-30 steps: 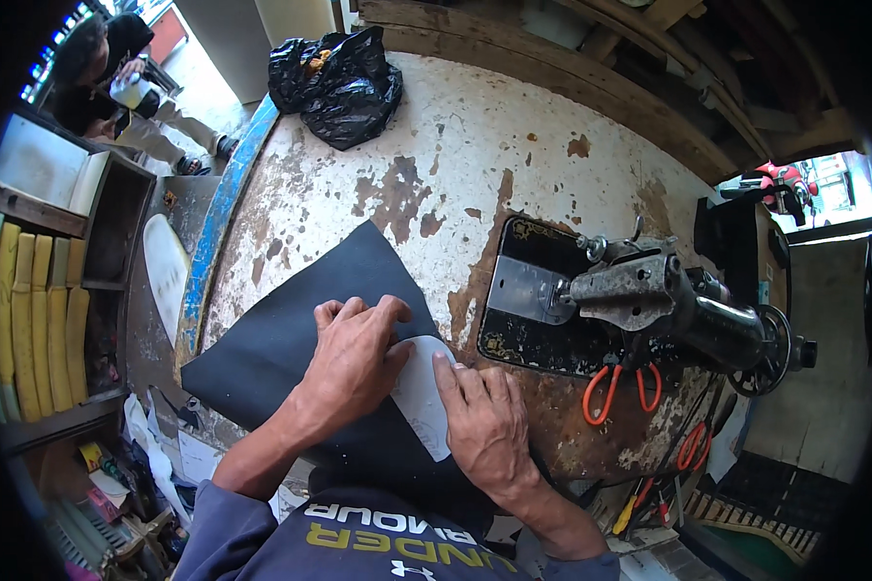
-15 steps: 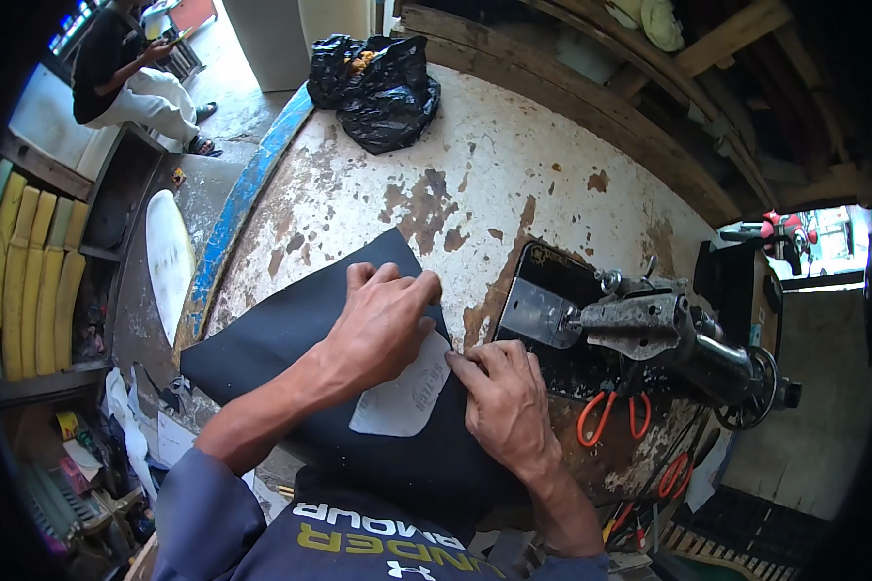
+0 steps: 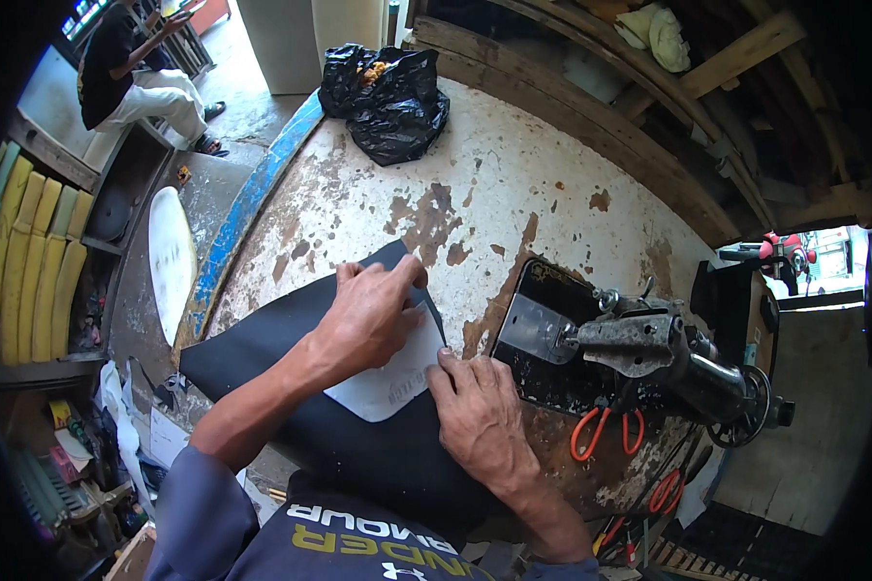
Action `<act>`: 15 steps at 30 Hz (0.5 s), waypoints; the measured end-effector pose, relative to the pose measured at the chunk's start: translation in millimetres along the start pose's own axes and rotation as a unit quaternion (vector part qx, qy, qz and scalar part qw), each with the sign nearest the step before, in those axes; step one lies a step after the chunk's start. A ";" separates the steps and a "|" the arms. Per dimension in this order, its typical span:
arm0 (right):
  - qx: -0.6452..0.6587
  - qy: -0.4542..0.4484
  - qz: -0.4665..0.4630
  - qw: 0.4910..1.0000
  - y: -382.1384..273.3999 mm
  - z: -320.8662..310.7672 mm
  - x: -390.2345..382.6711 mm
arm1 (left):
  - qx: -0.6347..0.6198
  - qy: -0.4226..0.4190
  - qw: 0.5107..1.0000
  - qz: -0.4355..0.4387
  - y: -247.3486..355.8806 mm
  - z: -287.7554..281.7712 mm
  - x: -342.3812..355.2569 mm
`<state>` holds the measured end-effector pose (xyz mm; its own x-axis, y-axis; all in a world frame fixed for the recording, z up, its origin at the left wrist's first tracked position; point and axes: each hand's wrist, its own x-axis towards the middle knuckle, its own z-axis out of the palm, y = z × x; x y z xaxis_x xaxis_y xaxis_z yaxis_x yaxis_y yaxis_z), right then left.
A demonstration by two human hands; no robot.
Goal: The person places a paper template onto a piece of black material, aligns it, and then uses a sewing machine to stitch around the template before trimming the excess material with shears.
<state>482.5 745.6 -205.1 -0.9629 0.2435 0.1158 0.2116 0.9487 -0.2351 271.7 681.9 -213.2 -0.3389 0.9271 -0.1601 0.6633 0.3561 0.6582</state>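
Note:
A large sheet of smooth black material (image 3: 255, 347) lies over the near part of the worn table and reaches my lap. On it rests a pale, flat template with rounded corners (image 3: 378, 392) and faint writing. My left hand (image 3: 370, 312) is closed over the template's upper end, close to the sheet's far edge. Its fingers are bent, and their tips are partly hidden. At the sheet's right edge, my right hand (image 3: 480, 418) is closed, with thumb and forefinger pinching the black material beside the template.
A black sewing machine (image 3: 639, 334) stands on the right, with orange-handled scissors (image 3: 591, 433) near it. A black plastic bag (image 3: 388, 107) sits at the table's far end. Beyond the blue edge (image 3: 252, 203) lies a white oval panel (image 3: 171, 257). Yellow foam pieces (image 3: 34, 266) fill a left shelf. A seated person (image 3: 131, 82) is far left.
The template has turned and shifted left on the black sheet. My right hand has moved left along with it, and my left hand has shifted slightly left. The view has tilted a little.

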 end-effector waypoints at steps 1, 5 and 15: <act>0.017 0.005 0.007 1.000 -0.5 1.2 1.7 | 0.011 0.006 1.000 0.000 -0.8 2.9 3.0; 0.016 0.032 0.038 0.999 -2.1 8.0 9.5 | 0.034 0.020 0.999 0.038 -1.0 6.9 9.2; 0.009 0.038 0.068 0.997 0.5 18.9 20.7 | 0.141 0.108 0.979 0.100 -1.6 20.4 1.3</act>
<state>459.5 747.2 -221.1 -0.9100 0.3849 0.1542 0.3358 0.9023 -0.2705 283.8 684.9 -229.5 -0.2971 0.9459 0.1307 0.8781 0.2168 0.4266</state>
